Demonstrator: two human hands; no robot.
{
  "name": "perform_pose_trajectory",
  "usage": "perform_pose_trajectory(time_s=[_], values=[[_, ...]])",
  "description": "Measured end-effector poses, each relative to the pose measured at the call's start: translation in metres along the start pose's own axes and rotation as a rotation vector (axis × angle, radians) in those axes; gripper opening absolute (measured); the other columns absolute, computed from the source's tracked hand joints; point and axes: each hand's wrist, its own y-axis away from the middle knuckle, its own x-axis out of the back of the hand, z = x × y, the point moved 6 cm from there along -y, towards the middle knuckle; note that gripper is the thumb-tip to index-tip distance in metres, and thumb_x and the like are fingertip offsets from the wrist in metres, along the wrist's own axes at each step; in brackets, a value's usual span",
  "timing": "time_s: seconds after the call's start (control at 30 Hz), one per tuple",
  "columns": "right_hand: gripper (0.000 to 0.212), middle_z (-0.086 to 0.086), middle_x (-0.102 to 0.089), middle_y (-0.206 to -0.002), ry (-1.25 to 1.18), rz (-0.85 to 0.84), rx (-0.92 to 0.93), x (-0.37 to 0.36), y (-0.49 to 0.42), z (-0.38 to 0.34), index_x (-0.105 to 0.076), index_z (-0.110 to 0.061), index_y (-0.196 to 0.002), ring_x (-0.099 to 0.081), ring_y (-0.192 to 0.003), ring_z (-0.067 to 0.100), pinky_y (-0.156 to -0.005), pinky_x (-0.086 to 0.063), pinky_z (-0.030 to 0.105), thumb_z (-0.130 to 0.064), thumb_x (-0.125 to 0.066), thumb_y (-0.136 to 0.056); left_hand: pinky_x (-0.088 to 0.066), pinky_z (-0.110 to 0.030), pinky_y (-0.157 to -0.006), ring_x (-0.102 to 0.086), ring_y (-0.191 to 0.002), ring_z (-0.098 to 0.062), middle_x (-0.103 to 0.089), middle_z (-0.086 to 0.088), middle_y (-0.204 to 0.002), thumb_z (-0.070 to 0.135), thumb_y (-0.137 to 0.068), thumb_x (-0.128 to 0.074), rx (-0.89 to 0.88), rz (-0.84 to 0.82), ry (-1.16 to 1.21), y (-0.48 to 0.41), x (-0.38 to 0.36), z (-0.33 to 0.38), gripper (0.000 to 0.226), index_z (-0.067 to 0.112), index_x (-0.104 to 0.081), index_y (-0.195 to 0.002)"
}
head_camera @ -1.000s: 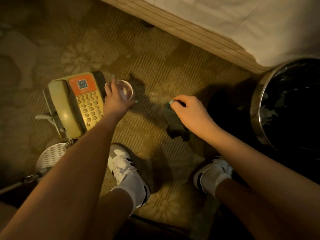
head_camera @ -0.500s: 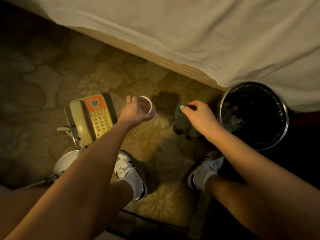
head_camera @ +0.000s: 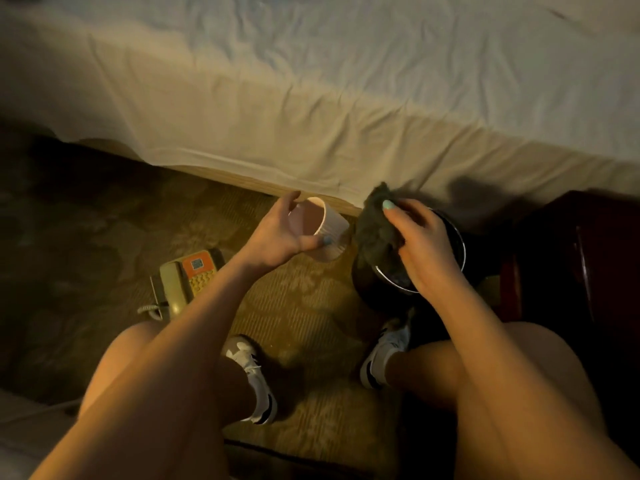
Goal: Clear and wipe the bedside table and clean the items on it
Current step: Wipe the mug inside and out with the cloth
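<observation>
Left of the bin (head_camera: 363, 285): bare carpet (head_camera: 304, 306) runs open to the telephone (head_camera: 188, 277)
Behind the bin: the bed sheet (head_camera: 311, 126) hangs down, closing that side
Right of the bin: the dark bedside table (head_camera: 581, 265) crowds close
Over the bin: right hand (head_camera: 426, 247) and cloth (head_camera: 375, 226) cover its mouth

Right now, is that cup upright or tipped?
Tipped. The left hand holds the cup tilted, its open mouth turned sideways toward the palm, ribbed wall showing.
</observation>
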Motion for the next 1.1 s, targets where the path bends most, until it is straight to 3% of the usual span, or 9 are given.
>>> perform_pose_trajectory(time_s=[0.17,0.37,0.5,0.6,0.67,0.77,0.87,0.97,1.1], values=[[0.011,-0.011,-0.068,-0.088,0.263,-0.107,0.283,-0.017,0.028,-0.035,-0.065,-0.029,-0.092,-0.063,-0.088,-0.001,-0.076,-0.049,0.015,-0.020,-0.060,-0.093,-0.047,-0.021,-0.089,-0.054,-0.112,-0.007,-0.053,0.008,-0.122,0.058,-0.052,-0.077,-0.053,0.005,0.224,0.031,0.005,0.038,0.110,0.020,-0.034,-0.146],[0.019,-0.023,-0.060,-0.102,0.216,-0.262,0.238,-0.033,0.036,-0.036,-0.054,-0.039,-0.107,-0.055,-0.096,-0.019,-0.079,-0.042,0.003,-0.024,-0.044,-0.099,-0.051,-0.025,-0.087,-0.063,-0.106,-0.008,-0.061,-0.001,-0.119,0.062,-0.056,-0.068,-0.020,0.107,0.472,0.033,-0.003,0.047,0.098,0.021,-0.041,-0.140],[0.020,-0.019,-0.063,-0.111,0.235,-0.317,0.251,-0.040,0.033,-0.031,-0.055,-0.040,-0.112,-0.056,-0.111,-0.007,-0.092,-0.045,0.014,-0.034,-0.049,-0.094,-0.053,-0.017,-0.070,-0.067,-0.082,0.004,-0.062,0.002,-0.108,0.057,-0.066,-0.067,0.036,0.241,0.647,0.019,0.006,0.045,0.077,0.021,-0.045,-0.130],[0.039,-0.003,-0.057,-0.124,0.312,-0.192,0.371,-0.042,0.027,-0.031,-0.051,-0.035,-0.122,-0.053,-0.118,0.006,-0.098,-0.047,0.030,-0.049,-0.057,-0.087,-0.054,-0.022,-0.077,-0.068,-0.090,-0.001,-0.062,-0.003,-0.117,0.064,-0.062,-0.065,0.042,0.187,0.639,0.013,-0.001,0.045,0.078,0.024,-0.048,-0.126],[0.043,0.001,-0.050,-0.130,0.341,-0.133,0.408,-0.048,0.025,-0.030,-0.041,-0.046,-0.123,-0.049,-0.122,0.008,-0.100,-0.046,0.031,-0.055,-0.052,-0.083,-0.055,-0.026,-0.082,-0.069,-0.093,-0.006,-0.062,-0.006,-0.119,0.064,-0.060,-0.065,0.037,0.152,0.667,0.012,-0.009,0.046,0.080,0.022,-0.048,-0.127],[0.057,-0.005,-0.042,-0.143,0.197,-0.213,0.314,-0.062,0.019,-0.022,-0.025,-0.051,-0.138,-0.044,-0.128,0.003,-0.101,-0.044,0.024,-0.055,-0.053,-0.089,-0.055,-0.024,-0.073,-0.068,-0.086,-0.007,-0.064,-0.004,-0.110,0.060,-0.060,-0.066,0.025,0.140,0.689,0.011,-0.013,0.048,0.084,0.018,-0.047,-0.130],[0.061,-0.019,-0.052,-0.122,0.247,-0.192,0.279,-0.061,0.013,-0.021,-0.027,-0.033,-0.145,-0.052,-0.105,-0.017,-0.083,-0.044,0.007,-0.050,-0.042,-0.089,-0.053,-0.024,-0.071,-0.068,-0.086,-0.008,-0.065,-0.001,-0.107,0.059,-0.060,-0.067,0.013,0.129,0.688,0.013,-0.013,0.047,0.083,0.019,-0.047,-0.129],[0.037,-0.009,-0.062,-0.098,0.217,-0.122,0.110,-0.056,0.004,-0.018,-0.050,-0.023,-0.121,-0.061,-0.085,-0.010,-0.067,-0.046,0.009,-0.046,-0.030,-0.099,-0.054,-0.034,-0.082,-0.067,-0.095,-0.016,-0.064,-0.001,-0.111,0.060,-0.058,-0.070,0.011,0.095,0.638,0.016,-0.015,0.044,0.084,0.023,-0.046,-0.129],[0.053,-0.002,-0.070,-0.070,-0.039,-0.205,-0.269,-0.060,-0.001,0.002,-0.067,-0.020,-0.084,-0.066,-0.069,0.013,-0.062,-0.050,0.024,-0.054,-0.029,-0.098,-0.055,-0.034,-0.080,-0.067,-0.093,-0.018,-0.065,-0.008,-0.112,0.076,-0.043,-0.078,-0.001,0.028,0.687,0.017,-0.017,0.043,0.108,0.021,-0.046,-0.131]])
